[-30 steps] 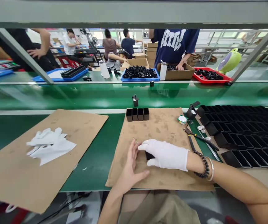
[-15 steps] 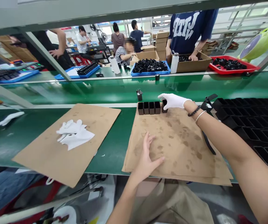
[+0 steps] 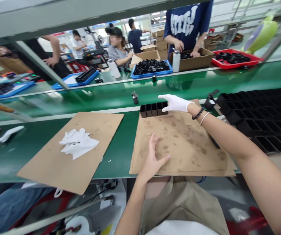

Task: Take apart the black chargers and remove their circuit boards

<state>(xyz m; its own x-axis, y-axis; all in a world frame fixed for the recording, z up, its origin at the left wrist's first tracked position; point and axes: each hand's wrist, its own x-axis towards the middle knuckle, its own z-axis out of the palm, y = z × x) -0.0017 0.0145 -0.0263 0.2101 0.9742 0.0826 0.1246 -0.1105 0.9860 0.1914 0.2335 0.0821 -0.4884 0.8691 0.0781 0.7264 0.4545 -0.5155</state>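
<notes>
My bare left hand (image 3: 154, 160) is spread, empty, over the cardboard (image 3: 184, 160). Beyond, my gloved right hand (image 3: 176, 103) gapes wide at the rightmost of five black boxes (image 3: 148, 111) lined along its far edge. Farther, a navy shirt (image 3: 191, 30) bears white letters I can't read.

The glossy green surface (image 3: 122, 143) extends to either side of the left grip (image 3: 154, 160). Far beyond the right grip (image 3: 176, 103), cartons (image 3: 160, 42) stand stacked, with pale metal racks (image 3: 253, 19) to its right; what may be windows (image 3: 249, 4) blurs behind. A grey beam (image 3: 81, 19) crosses higher than both grips.
</notes>
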